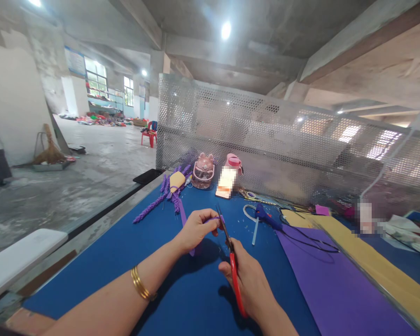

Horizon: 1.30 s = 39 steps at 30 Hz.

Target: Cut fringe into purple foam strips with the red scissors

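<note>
Bare forearms point(108, 291) reach over a blue surface point(108, 261), backed by a perforated metal screen point(283, 144) along its far side. On the right, 1 purple sheet point(329, 284) lies beside a yellow sheet point(381, 268); a black cable point(311, 239) crosses the purple. Artificial purple sprigs point(150, 207) lie left, near 1 pink drink container point(234, 162), contents hidden. The right hand point(250, 277) has its fingers around red-handled scissors point(234, 275), dark blades pointing away. Its neighbour, the left hand point(198, 231), pinches a small, narrow purple piece point(217, 218) against the blades, above the surface. A blue glue gun point(266, 217) lies right of them.
</note>
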Tool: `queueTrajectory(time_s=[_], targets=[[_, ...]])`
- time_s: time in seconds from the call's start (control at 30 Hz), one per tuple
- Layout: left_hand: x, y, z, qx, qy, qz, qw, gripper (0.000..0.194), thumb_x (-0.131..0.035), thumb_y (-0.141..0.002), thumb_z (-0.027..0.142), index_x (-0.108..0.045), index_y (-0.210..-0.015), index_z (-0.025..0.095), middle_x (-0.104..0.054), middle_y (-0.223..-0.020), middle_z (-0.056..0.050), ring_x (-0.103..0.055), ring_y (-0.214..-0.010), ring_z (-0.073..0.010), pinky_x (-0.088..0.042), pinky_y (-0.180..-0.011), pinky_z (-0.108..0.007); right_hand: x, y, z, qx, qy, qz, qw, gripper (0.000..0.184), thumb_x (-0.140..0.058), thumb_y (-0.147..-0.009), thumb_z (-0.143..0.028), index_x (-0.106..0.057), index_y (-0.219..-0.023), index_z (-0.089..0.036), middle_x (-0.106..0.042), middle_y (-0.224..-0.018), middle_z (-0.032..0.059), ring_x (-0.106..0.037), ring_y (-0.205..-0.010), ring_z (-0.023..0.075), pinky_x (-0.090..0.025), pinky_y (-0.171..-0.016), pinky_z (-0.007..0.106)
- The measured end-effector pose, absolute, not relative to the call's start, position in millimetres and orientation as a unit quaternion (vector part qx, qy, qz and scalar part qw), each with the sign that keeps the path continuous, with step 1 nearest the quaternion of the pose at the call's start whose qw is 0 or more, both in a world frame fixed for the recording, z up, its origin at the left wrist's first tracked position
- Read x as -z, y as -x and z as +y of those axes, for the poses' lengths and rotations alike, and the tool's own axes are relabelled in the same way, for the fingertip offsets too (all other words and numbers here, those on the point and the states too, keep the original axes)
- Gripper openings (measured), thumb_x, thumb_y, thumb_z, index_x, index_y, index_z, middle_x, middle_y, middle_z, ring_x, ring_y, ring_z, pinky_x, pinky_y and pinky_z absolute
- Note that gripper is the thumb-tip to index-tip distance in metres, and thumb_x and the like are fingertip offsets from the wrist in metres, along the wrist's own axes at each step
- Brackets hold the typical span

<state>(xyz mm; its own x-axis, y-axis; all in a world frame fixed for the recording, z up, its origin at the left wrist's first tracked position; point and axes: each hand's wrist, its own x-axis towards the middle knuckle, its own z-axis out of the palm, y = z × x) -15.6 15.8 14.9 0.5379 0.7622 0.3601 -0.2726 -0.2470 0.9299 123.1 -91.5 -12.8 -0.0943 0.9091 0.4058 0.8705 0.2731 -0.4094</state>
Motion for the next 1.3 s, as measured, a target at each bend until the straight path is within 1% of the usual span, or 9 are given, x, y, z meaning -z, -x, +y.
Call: queueTrajectory(time_s=[0.17,0.3,0.43,0.6,0.8,1.07,1.3], targets=[[-15.6,15.4,15.3,-0.442,-0.657,0.189,0.580,0.016,-0.058,-0.072,0.028,-0.057,-0.066,0.013,-0.057,-0.060,0.001,-0.050,-0.052,-0.0078,-0.041,-0.056,-0.021,11.2,-121.7,-91.0,-0.034,0.601,-0.738,0.305,0.035,-0.040,-0.089,-0.046,-0.042,-0.112,-0.020,-0.056,-0.066,-0.0013,-0.052,-0.053,0.0171,-0.037,-0.051,0.024],[-15.1,15.8,15.8,-0.443,-0.658,0.187,0.579,0.015,-0.058,-0.072,0.028,-0.057,-0.066,0.014,-0.057,-0.060,0.001,-0.049,-0.053,-0.0078,-0.041,-0.056,-0.021,10.6,-121.8,-92.1,-0.043,0.610,-0.732,0.299,0.035,-0.039,-0.089,-0.047,-0.042,-0.111,-0.020,-0.052,-0.062,-0.0029,-0.050,-0.052,0.0173,-0.036,-0.050,0.024],[-15.0,16.3,16.2,-0.441,-0.660,0.183,0.580,0.014,-0.057,-0.073,0.026,-0.057,-0.066,0.014,-0.057,-0.060,0.002,-0.049,-0.052,-0.0073,-0.040,-0.056,-0.021,11.0,-122.5,-92.8,-0.045,0.607,-0.734,0.301,0.035,-0.040,-0.089,-0.047,-0.041,-0.112,-0.020,-0.053,-0.065,-0.0022,-0.050,-0.053,0.0169,-0.037,-0.051,0.024],[-15.4,16.2,16.1,-0.441,-0.658,0.182,0.583,0.015,-0.058,-0.072,0.027,-0.057,-0.066,0.014,-0.058,-0.061,0.001,-0.049,-0.053,-0.0078,-0.041,-0.056,-0.022,11.2,-121.6,-92.5,-0.034,0.606,-0.734,0.305,0.034,-0.042,-0.089,-0.046,-0.043,-0.110,-0.020,-0.049,-0.059,-0.0047,-0.047,-0.049,0.0158,-0.035,-0.048,0.023],[-14.7,16.7,16.9,-0.438,-0.659,0.181,0.584,0.017,-0.059,-0.072,0.029,-0.056,-0.066,0.013,-0.059,-0.063,0.001,-0.049,-0.053,-0.0078,-0.041,-0.056,-0.021,9.5,-120.2,-93.1,-0.047,0.608,-0.730,0.309,0.032,-0.043,-0.088,-0.045,-0.044,-0.110,-0.021,-0.048,-0.058,-0.0053,-0.047,-0.048,0.0155,-0.035,-0.048,0.022],[-15.0,16.0,16.4,-0.440,-0.654,0.173,0.591,0.014,-0.058,-0.073,0.025,-0.057,-0.067,0.013,-0.057,-0.061,0.002,-0.049,-0.052,-0.0072,-0.040,-0.056,-0.021,9.8,-121.5,-93.5,-0.053,0.611,-0.727,0.308,0.033,-0.042,-0.088,-0.048,-0.044,-0.108,-0.021,-0.046,-0.058,-0.0058,-0.045,-0.048,0.0153,-0.032,-0.048,0.022],[-14.6,15.7,17.7,-0.441,-0.654,0.168,0.592,0.014,-0.058,-0.073,0.025,-0.056,-0.067,0.013,-0.057,-0.061,0.002,-0.049,-0.052,-0.0072,-0.039,-0.056,-0.021,8.1,-120.7,-92.5,-0.051,0.612,-0.726,0.311,0.034,-0.041,-0.088,-0.049,-0.044,-0.107,-0.022,-0.044,-0.057,-0.0064,-0.044,-0.048,0.0153,-0.032,-0.047,0.022]])
